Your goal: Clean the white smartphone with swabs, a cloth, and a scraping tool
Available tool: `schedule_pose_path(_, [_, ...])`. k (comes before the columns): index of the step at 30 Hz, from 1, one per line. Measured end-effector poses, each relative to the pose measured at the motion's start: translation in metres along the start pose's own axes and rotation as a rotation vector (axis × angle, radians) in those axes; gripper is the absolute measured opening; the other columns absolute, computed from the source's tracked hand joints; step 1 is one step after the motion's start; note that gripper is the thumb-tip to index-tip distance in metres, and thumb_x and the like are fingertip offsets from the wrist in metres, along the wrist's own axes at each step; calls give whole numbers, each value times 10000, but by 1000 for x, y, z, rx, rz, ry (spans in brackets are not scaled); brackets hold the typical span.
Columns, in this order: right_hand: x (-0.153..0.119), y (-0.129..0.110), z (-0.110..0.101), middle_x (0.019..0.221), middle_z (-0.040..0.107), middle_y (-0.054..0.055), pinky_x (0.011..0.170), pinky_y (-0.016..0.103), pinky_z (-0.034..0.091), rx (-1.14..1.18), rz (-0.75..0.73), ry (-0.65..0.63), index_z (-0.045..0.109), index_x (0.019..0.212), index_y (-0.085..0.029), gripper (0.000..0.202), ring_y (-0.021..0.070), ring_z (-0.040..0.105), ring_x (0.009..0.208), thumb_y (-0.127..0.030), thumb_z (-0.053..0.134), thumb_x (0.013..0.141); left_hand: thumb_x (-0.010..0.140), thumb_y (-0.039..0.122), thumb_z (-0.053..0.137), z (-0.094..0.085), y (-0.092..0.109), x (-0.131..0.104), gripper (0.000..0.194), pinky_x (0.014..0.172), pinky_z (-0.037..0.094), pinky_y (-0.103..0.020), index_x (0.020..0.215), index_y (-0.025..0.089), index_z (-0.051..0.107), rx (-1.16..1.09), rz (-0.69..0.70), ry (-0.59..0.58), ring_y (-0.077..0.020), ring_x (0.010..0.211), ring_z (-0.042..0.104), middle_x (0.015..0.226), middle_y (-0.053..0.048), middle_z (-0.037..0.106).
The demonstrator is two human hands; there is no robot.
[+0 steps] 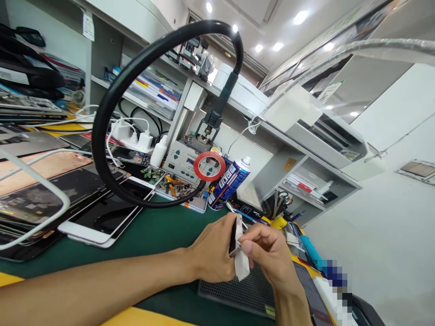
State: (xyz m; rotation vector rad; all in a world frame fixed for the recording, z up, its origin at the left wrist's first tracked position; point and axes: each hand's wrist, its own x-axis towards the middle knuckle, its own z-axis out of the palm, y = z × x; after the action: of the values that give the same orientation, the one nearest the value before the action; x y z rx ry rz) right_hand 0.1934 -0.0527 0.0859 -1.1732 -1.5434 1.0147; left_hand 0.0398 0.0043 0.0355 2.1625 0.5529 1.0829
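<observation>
My left hand (pixel 214 248) is wrapped round a smartphone (pixel 234 242), a slim device with a dark face and a silver edge, tilted up on its side. Much of the phone is hidden behind the fingers. At its edge my right hand (pixel 272 251) pinches a soft white strip (pixel 242 266), which looks like tissue or cloth, between thumb and forefinger. The strip hangs down over the phone's side. Beneath both hands lies a black perforated panel (pixel 251 294) on a green mat (pixel 163 226).
A thick black hose (pixel 98 122) loops across the left front, from a grey control unit (pixel 180 158). A blue spray can (pixel 229 183) and a red tape roll (pixel 222 167) stand behind my hands. White-framed tablets (pixel 98 217) lie left; tools and a teal tube (pixel 309 249) crowd the right.
</observation>
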Motion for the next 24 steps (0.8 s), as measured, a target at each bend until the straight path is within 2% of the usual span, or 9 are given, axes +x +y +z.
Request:
schedule_pose_path(6, [3, -2, 3, 572, 592, 3, 425, 204, 357, 25, 8, 27, 701, 780, -159, 192, 81, 464, 429, -347, 743, 774, 732, 292, 589, -3, 2, 1, 323, 662, 449, -316, 968, 217, 383, -16, -23, -8, -219, 781, 580, 935, -66, 597])
schedule_pose_path(12, [17, 0, 10, 555, 557, -25, 416, 207, 394, 88, 3, 187, 662, 838, -175, 204, 99, 491, 445, -367, 718, 801, 732, 196, 529, 2, 3, 1, 270, 694, 453, -320, 964, 217, 393, -7, -4, 59, -214, 802, 577, 944, -57, 590])
schedule_pose_path(17, [24, 9, 11, 555, 535, -40, 408, 205, 388, 183, 39, 245, 667, 896, -186, 217, 92, 468, 439, -381, 708, 810, 717, 190, 530, 3, 4, 0, 282, 687, 460, -320, 974, 214, 416, 41, 17, 59, -212, 790, 573, 970, -60, 586])
schedule_pose_path(21, [26, 16, 5, 537, 533, -36, 396, 188, 355, 193, 63, 218, 686, 870, -173, 248, 85, 460, 444, -414, 701, 812, 714, 221, 547, 1, 4, -1, 276, 711, 464, -336, 976, 201, 462, 165, 6, 43, -221, 784, 573, 939, -66, 595])
schedule_pose_path(24, [26, 20, -2, 537, 554, -17, 388, 184, 355, 176, 73, 183, 694, 858, -153, 298, 87, 475, 434, -444, 711, 795, 753, 271, 531, -2, 3, 0, 191, 761, 453, -354, 927, 193, 530, 321, 38, 64, -242, 844, 566, 927, -81, 602])
